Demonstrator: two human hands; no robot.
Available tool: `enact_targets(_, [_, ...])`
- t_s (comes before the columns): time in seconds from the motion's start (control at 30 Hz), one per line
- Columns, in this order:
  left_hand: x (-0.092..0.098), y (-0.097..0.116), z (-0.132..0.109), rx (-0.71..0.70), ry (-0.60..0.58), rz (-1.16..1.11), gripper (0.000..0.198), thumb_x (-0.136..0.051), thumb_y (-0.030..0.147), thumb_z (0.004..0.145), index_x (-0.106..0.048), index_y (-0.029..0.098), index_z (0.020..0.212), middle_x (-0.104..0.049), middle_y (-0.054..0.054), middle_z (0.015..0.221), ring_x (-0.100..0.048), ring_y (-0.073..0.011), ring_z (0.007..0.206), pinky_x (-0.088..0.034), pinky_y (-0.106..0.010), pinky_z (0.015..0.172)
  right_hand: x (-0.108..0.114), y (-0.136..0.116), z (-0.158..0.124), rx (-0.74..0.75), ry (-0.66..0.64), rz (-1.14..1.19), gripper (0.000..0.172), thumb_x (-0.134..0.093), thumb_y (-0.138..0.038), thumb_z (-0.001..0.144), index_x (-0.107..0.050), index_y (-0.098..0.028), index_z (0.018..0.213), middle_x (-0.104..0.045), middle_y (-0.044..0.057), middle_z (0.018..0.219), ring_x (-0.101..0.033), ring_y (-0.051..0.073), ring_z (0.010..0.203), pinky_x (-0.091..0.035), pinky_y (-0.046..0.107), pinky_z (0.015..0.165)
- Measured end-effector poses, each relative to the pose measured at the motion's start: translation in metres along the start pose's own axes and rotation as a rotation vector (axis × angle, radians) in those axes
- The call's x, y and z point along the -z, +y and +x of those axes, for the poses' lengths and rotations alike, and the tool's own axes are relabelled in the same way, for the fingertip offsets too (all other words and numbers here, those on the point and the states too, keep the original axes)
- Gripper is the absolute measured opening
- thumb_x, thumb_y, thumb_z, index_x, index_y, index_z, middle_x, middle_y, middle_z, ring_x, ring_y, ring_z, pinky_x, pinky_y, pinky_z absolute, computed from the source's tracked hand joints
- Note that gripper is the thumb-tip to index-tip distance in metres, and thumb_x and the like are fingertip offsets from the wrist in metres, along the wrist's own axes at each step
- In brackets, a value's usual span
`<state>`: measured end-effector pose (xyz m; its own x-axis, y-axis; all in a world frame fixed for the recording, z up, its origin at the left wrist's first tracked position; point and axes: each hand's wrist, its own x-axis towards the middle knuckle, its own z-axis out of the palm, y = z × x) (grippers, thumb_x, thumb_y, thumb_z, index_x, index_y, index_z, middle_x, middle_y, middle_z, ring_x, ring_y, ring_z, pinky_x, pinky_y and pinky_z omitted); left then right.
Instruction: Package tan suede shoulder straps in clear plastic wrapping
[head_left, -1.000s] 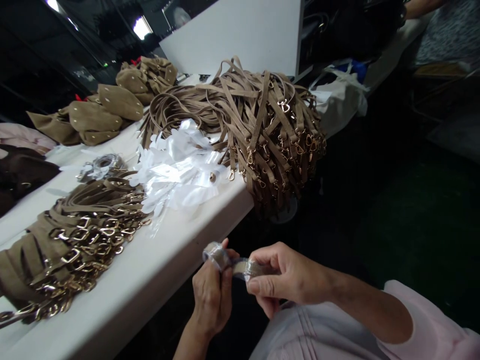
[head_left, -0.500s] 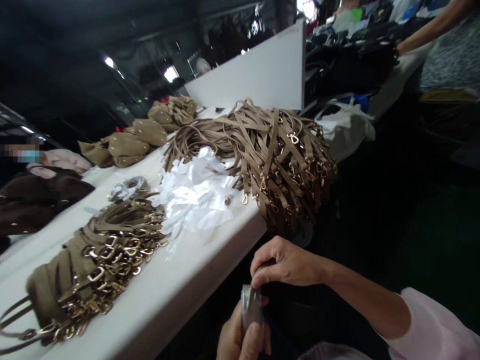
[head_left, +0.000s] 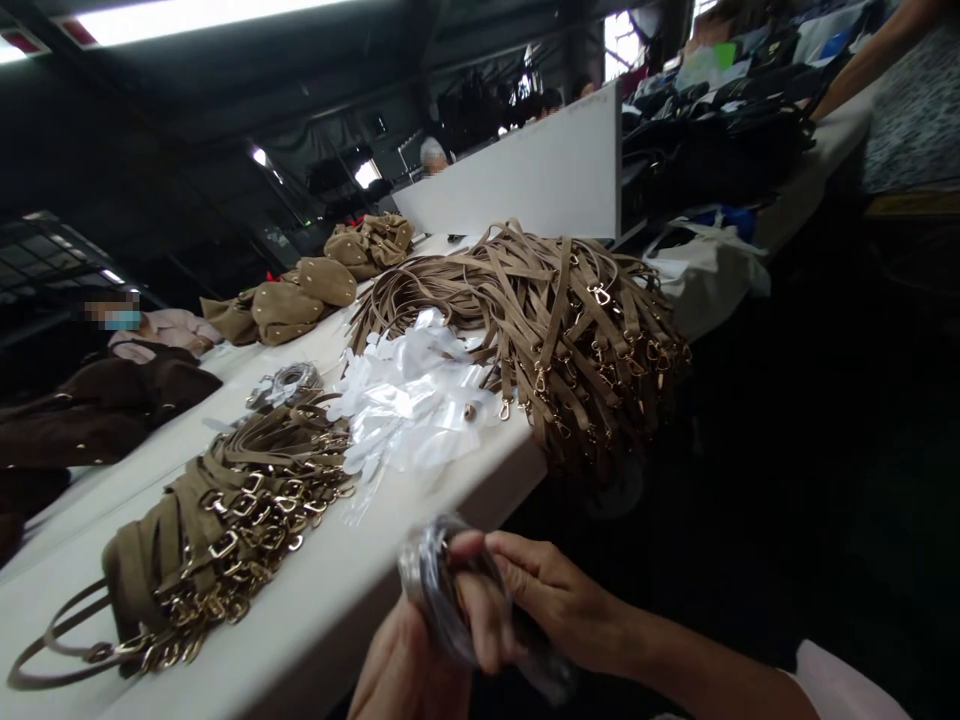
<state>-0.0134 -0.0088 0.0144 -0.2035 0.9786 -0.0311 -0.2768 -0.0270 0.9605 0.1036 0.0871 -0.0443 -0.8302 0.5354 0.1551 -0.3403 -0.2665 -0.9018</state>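
Observation:
My left hand and my right hand meet below the front edge of the white table. Between them is a rolled strap in clear plastic wrap, blurred by motion. My right hand's fingers curl round the roll from the right. My left hand supports it from below, its fingers mostly hidden. A big heap of tan straps with gold clasps lies at the table's right end. A smaller pile of tan straps with gold buckles lies to the left.
Clear plastic bags lie between the two strap piles. Tan studded bags and dark brown bags sit further back. A white divider board stands behind. Another person's arm shows at the top right.
The camera has tilted up and more of the room shows. My hands have turned the wrapped strap and now grip it closer together, low in the frame.

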Motion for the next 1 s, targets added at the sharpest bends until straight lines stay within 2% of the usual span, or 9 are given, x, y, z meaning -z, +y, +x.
enact_targets(0.1, [-0.001, 0.007, 0.014, -0.128, 0.116, -0.114, 0.04, -0.049, 0.046, 0.093, -0.064, 0.022, 0.123, -0.06, -0.006, 0.08, -0.058, -0.0196, 0.077, -0.055, -0.032, 0.072, -0.009, 0.007, -0.009, 0.032, 0.056, 0.029, 0.051, -0.053, -0.057, 0.093, -0.053, -0.018, 0.127, -0.056, 0.001, 0.083, -0.05, 0.011, 0.066, -0.042, 0.022, 0.062])
enact_targets(0.23, [0.005, 0.002, 0.027, -0.231, 0.19, -0.055, 0.038, -0.044, 0.04, 0.097, -0.061, 0.018, 0.123, -0.061, -0.006, 0.089, -0.057, -0.0166, 0.081, -0.053, -0.027, 0.075, -0.005, 0.011, -0.019, -0.064, 0.091, -0.174, 0.037, -0.064, -0.046, 0.091, -0.062, -0.016, 0.113, -0.053, -0.002, 0.072, -0.045, 0.008, 0.059, -0.036, 0.019, 0.053])
enact_targets(0.33, [0.015, -0.015, 0.033, -0.321, 0.294, 0.156, 0.035, -0.042, 0.041, 0.099, -0.059, 0.02, 0.121, -0.064, -0.006, 0.099, -0.059, -0.0169, 0.091, -0.05, -0.026, 0.082, -0.003, 0.01, -0.024, -0.163, 0.067, -0.13, 0.033, -0.065, -0.042, 0.089, -0.063, -0.014, 0.106, -0.053, -0.003, 0.068, -0.044, 0.005, 0.051, -0.035, 0.017, 0.047])
enact_targets(0.43, [0.029, -0.035, 0.037, -0.42, 0.349, 0.547, 0.033, -0.041, 0.04, 0.1, -0.061, 0.019, 0.114, -0.066, -0.008, 0.109, -0.057, -0.0213, 0.111, -0.046, -0.03, 0.093, -0.002, 0.002, -0.029, -0.259, 0.042, -0.004, 0.05, -0.069, -0.04, 0.087, -0.054, -0.014, 0.127, -0.057, -0.004, 0.065, -0.044, 0.004, 0.043, -0.034, 0.015, 0.041])
enact_targets(0.57, [0.049, -0.054, 0.039, -0.529, 0.228, 1.071, 0.03, -0.041, 0.033, 0.099, -0.058, 0.018, 0.118, -0.068, -0.01, 0.114, -0.063, -0.0239, 0.105, -0.048, -0.035, 0.089, 0.004, -0.015, -0.035, -0.296, 0.049, 0.15, 0.074, -0.072, -0.037, 0.086, -0.034, -0.018, 0.146, -0.062, -0.003, 0.066, -0.048, 0.004, 0.04, -0.034, 0.012, 0.038])
enact_targets(0.7, [0.06, -0.068, 0.032, -0.622, 0.057, 1.321, 0.029, -0.038, 0.025, 0.099, -0.057, 0.017, 0.119, -0.069, -0.011, 0.109, -0.067, -0.0234, 0.097, -0.05, -0.034, 0.085, 0.013, -0.027, -0.038, -0.268, 0.036, 0.327, 0.063, -0.068, -0.035, 0.09, -0.039, -0.018, 0.144, -0.066, 0.0, 0.066, -0.05, 0.005, 0.039, -0.036, 0.01, 0.036])
enact_targets(0.83, [0.056, -0.084, 0.017, -0.594, -0.098, 1.323, 0.027, -0.038, 0.032, 0.098, -0.057, 0.016, 0.108, -0.066, -0.008, 0.084, -0.063, -0.0209, 0.072, -0.048, -0.031, 0.066, 0.023, -0.031, -0.034, -0.262, 0.065, 0.554, 0.03, -0.067, -0.026, 0.09, -0.063, -0.008, 0.113, -0.068, 0.004, 0.066, -0.05, 0.003, 0.039, -0.039, 0.009, 0.037])
enact_targets(0.9, [0.049, -0.09, 0.008, -0.481, -0.187, 1.226, 0.026, -0.037, 0.034, 0.099, -0.057, 0.017, 0.1, -0.062, -0.006, 0.077, -0.058, -0.0186, 0.064, -0.045, -0.029, 0.061, 0.03, -0.029, -0.029, -0.289, 0.115, 0.648, 0.018, -0.064, -0.02, 0.092, -0.066, -0.006, 0.103, -0.07, 0.007, 0.069, -0.052, 0.002, 0.041, -0.041, 0.007, 0.038])
enact_targets(1.0, [0.038, -0.095, -0.005, -0.26, -0.325, 1.04, 0.024, -0.038, 0.034, 0.098, -0.056, 0.019, 0.091, -0.059, -0.004, 0.074, -0.055, -0.0165, 0.063, -0.043, -0.027, 0.061, 0.041, -0.023, -0.024, -0.371, 0.24, 0.787, 0.016, -0.052, -0.011, 0.097, -0.065, -0.004, 0.104, -0.072, 0.012, 0.079, -0.059, 0.003, 0.048, -0.046, 0.005, 0.043])
